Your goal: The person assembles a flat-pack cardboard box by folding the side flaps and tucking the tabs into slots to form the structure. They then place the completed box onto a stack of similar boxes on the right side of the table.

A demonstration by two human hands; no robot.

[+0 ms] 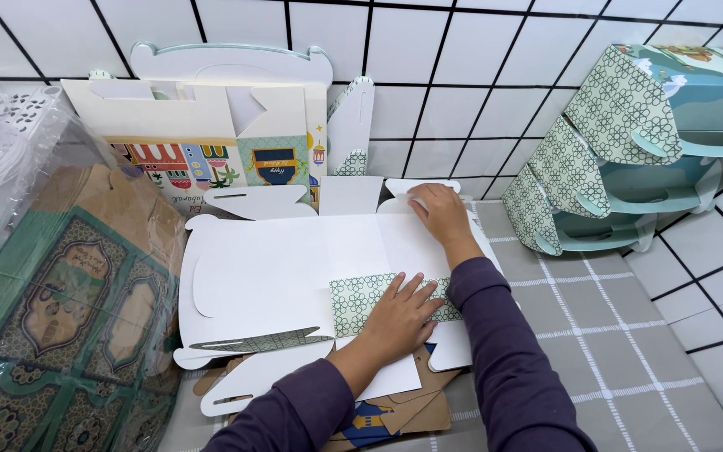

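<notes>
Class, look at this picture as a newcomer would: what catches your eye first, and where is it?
Two hands press a flat white cardboard sheet at centre: the left hand on a green patterned flap, the right hand at the far edge. Folded teal boxes are stacked at the right, against the tiled wall.

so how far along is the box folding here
Done: three folded boxes stacked at right. In hand: a flat white box blank, the left hand pressing its patterned flap, the right hand at the far edge. Left: more flat blanks against the wall.
</notes>
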